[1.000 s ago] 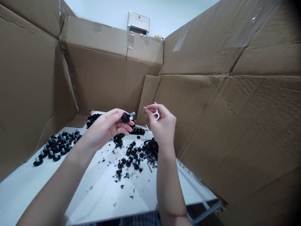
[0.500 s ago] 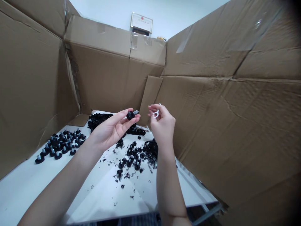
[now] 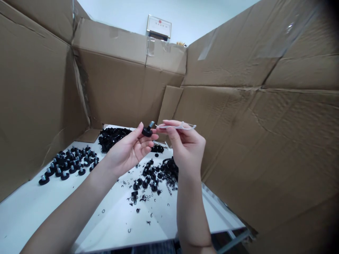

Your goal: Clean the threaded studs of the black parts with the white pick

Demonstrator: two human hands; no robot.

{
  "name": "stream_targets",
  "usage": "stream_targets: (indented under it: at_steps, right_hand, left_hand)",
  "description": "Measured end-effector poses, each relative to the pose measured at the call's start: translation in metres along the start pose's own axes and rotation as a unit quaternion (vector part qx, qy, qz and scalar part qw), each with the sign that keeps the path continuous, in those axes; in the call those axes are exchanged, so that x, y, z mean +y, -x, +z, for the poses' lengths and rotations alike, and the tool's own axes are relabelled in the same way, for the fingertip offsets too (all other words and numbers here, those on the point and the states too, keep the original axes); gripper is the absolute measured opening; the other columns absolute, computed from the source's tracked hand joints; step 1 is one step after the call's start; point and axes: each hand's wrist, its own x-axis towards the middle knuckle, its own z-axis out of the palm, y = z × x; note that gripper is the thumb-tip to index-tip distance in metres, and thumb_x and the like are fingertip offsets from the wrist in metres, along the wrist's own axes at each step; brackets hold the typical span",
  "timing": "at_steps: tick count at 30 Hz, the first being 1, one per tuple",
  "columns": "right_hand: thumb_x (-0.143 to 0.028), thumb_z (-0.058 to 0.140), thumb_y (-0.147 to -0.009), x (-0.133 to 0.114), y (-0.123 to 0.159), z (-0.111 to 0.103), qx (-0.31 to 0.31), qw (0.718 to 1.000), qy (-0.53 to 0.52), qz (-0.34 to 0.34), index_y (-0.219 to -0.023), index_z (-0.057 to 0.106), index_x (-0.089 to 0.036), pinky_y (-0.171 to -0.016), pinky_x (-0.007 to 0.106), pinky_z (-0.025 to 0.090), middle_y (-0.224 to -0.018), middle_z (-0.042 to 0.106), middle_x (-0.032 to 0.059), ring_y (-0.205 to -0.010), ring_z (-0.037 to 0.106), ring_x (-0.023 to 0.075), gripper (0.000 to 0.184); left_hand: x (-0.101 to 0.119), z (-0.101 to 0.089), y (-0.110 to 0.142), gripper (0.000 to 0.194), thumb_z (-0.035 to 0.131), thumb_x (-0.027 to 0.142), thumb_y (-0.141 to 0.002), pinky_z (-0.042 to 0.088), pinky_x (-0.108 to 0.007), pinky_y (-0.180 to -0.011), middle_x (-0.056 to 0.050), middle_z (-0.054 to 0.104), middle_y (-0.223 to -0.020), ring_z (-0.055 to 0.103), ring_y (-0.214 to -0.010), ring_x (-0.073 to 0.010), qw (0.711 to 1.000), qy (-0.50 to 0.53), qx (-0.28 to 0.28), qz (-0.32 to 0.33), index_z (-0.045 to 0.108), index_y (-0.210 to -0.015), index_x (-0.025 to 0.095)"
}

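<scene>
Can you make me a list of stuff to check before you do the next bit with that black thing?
1. Left hand holding the black rubber knob with the metal stud: ok, it is pinched between thumb and fingers.
2. Right hand holding the white plastic floss pick: ok, thumb and fingers grip it.
3. Pick tip touching the knob: cannot tell, they are very close.
4. Knob free of stuck bits: cannot tell, it is too small to see.
5. Other knobs standing stud-up on the white table: ok.
6. Tabletop free of black shavings: not ok, curls lie scattered.
</scene>
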Motion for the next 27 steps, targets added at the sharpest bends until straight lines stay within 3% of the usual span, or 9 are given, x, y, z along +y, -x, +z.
stream_targets:
  at_steps: [8, 27]
  right_hand:
    - [-0.020, 0.057, -0.090, 0.001, 0.004, 0.008, -0.001, 0.990, 0.126, -0.064, -0.093, 0.070, -0.023, -0.075, 0.029, 0.064, -0.091, 0.076, 0.0012, -0.082, 0.074, 0.0145, 0.014]
    - [-0.019, 0.057, -0.090, 0.005, 0.006, 0.015, 0.025, 0.990, 0.110, -0.085, -0.090, 0.069, -0.023, -0.073, 0.029, 0.064, -0.088, 0.076, 0.0004, -0.079, 0.075, 0.0142, 0.013]
  left_hand:
    - [-0.002, 0.003, 0.001, 0.041, 0.042, 0.030, -0.100, 0.055, -0.007, -0.053, -0.004, 0.069, -0.067, 0.064, -0.051, -0.0035, 0.999, -0.014, 0.036, 0.013, 0.067, -0.076, 0.009]
    - [-0.001, 0.007, 0.006, 0.036, 0.046, 0.027, -0.099, 0.053, -0.008, -0.049, -0.003, 0.067, -0.063, 0.063, -0.049, -0.0044, 0.998, -0.030, 0.041, 0.035, 0.066, -0.074, 0.010]
